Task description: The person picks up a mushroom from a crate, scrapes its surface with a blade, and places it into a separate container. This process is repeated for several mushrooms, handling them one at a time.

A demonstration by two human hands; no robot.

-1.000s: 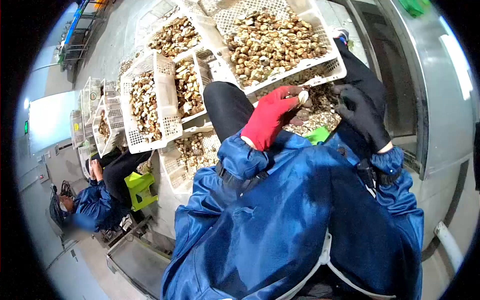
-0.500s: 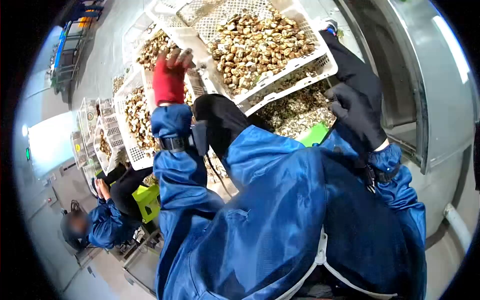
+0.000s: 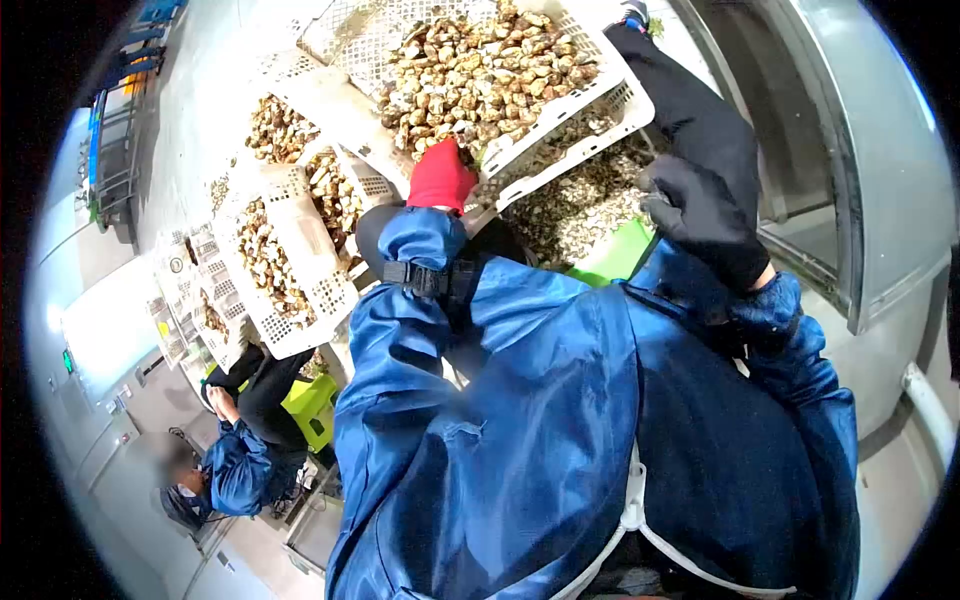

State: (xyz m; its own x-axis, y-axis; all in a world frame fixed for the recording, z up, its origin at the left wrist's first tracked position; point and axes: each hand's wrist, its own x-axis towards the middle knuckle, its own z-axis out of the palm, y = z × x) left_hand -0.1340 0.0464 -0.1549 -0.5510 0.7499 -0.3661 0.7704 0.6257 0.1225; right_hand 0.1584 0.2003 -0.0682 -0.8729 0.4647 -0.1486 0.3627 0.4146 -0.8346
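Note:
My left hand [image 3: 441, 178], in a red glove with dark fingertips, reaches to the near edge of a white perforated crate [image 3: 560, 127]. Small brown-and-cream pieces that look like mushrooms [image 3: 480, 75] are heaped in that crate. The left fingers point down at the pile and are mostly hidden by the back of the glove. My right hand [image 3: 700, 210], in a black glove, is held above my right leg with its fingers curled in. What it holds, if anything, cannot be made out. Beside it, a lower crate carries small pale scraps [image 3: 565, 215].
More white crates [image 3: 300, 215] with brown-and-cream pieces stand to the left. A green object [image 3: 612, 255] lies by my lap. A person [image 3: 240, 465] in blue sits at the lower left near a green stool [image 3: 312, 410]. A metal cabinet [image 3: 880, 150] stands at the right.
My left hand has moved right and down, from over the left crates to the near edge of the heaped crate. My right hand stays nearly in place. The view has shifted slightly.

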